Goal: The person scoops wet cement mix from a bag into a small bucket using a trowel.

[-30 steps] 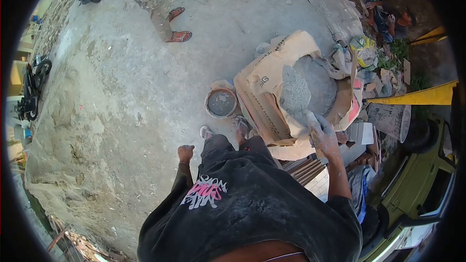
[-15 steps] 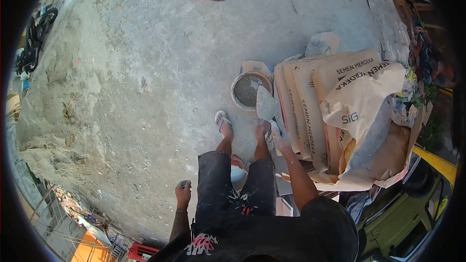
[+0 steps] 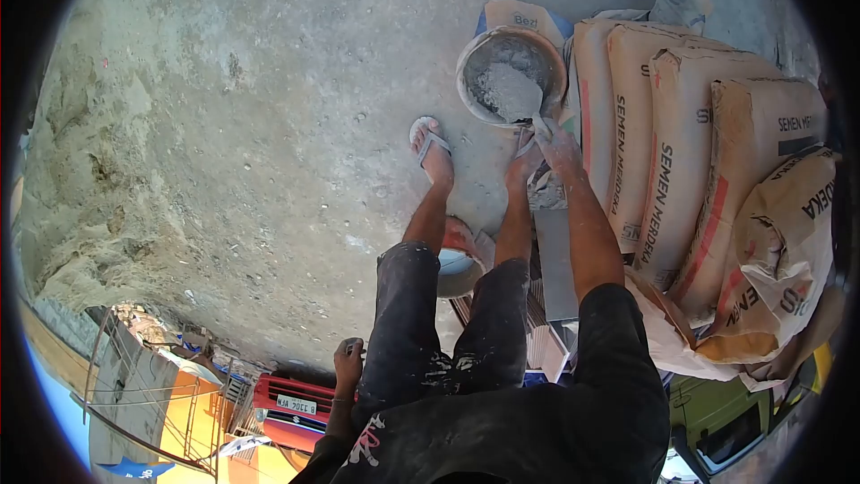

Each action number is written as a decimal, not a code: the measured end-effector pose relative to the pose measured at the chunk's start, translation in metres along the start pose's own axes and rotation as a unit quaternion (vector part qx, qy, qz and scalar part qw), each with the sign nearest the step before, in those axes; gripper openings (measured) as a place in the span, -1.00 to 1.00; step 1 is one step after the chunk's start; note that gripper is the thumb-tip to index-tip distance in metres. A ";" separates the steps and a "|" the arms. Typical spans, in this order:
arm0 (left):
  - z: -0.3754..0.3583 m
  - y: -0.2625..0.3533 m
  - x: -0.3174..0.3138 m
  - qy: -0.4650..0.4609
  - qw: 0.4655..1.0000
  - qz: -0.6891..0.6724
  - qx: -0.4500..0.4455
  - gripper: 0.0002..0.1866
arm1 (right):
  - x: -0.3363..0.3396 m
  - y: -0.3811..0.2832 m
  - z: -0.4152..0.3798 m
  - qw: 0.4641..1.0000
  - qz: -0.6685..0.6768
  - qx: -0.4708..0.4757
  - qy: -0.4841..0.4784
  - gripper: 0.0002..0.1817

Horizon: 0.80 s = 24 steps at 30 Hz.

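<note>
My right hand (image 3: 559,149) is closed around the handle of a trowel (image 3: 509,93), its blade coated in grey powder. The blade lies over the mouth of a round bucket (image 3: 462,82), which holds grey cement mix with dry powder on it. Beside the right forearm stand paper cement bags (image 3: 667,170) in a row, with a torn open bag (image 3: 788,242) at the near right. My left hand (image 3: 348,363) hangs low beside my left thigh, fingers curled in; I cannot tell what is in them.
Between my feet is a second bucket (image 3: 459,282) with pale liquid. Stacked tiles (image 3: 545,341) and a grey slab (image 3: 557,260) lie by my right leg. A red vehicle (image 3: 291,408) and a green vehicle (image 3: 726,421) stand behind me. Rough concrete ground (image 3: 251,152) spreads to the left.
The trowel has moved from beside the bags to over the bucket, and powder now lies on the mix. My view has shifted; the other person's foot has left it.
</note>
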<state>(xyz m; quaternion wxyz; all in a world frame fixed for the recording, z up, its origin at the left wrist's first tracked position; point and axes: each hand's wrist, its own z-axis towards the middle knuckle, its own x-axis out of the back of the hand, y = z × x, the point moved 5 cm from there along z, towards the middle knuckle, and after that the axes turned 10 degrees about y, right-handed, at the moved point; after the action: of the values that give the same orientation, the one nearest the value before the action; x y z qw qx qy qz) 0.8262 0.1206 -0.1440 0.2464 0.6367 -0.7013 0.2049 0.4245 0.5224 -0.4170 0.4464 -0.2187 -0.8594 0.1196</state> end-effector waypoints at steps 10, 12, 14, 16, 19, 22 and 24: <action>-0.001 0.003 -0.005 -0.008 0.996 -0.087 0.022 -0.72 | 0.024 -0.056 0.014 0.998 -0.051 -0.013 0.038 -0.59; -0.003 0.004 -0.004 -0.001 0.997 -0.078 0.022 -0.72 | 0.020 -0.054 0.018 0.999 -0.045 -0.011 0.016 -0.59; -0.006 0.007 -0.007 0.004 0.997 -0.070 0.021 -0.71 | 0.004 -0.041 0.022 0.997 -0.045 0.046 0.033 -0.60; -0.008 0.005 -0.011 0.000 0.996 -0.091 0.022 -0.73 | -0.018 -0.013 0.024 0.997 0.011 -0.030 0.066 -0.62; -0.015 0.022 -0.012 -0.001 0.999 -0.036 -0.012 -0.74 | -0.051 0.028 0.021 0.992 0.058 -0.068 0.083 -0.66; -0.016 0.022 -0.014 0.003 0.999 -0.040 -0.010 -0.75 | -0.047 0.020 0.006 0.981 0.156 -0.115 0.029 -0.67; -0.015 0.025 -0.016 -0.002 0.999 -0.040 -0.014 -0.75 | -0.049 0.016 -0.008 0.947 0.261 -0.189 -0.008 -0.65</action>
<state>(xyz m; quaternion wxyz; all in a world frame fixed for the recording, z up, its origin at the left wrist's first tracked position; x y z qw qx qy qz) 0.8041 0.1449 -0.1407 0.2621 0.6615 -0.6781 0.1841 0.4596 0.5127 -0.4535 0.3430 -0.5148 -0.7826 0.0693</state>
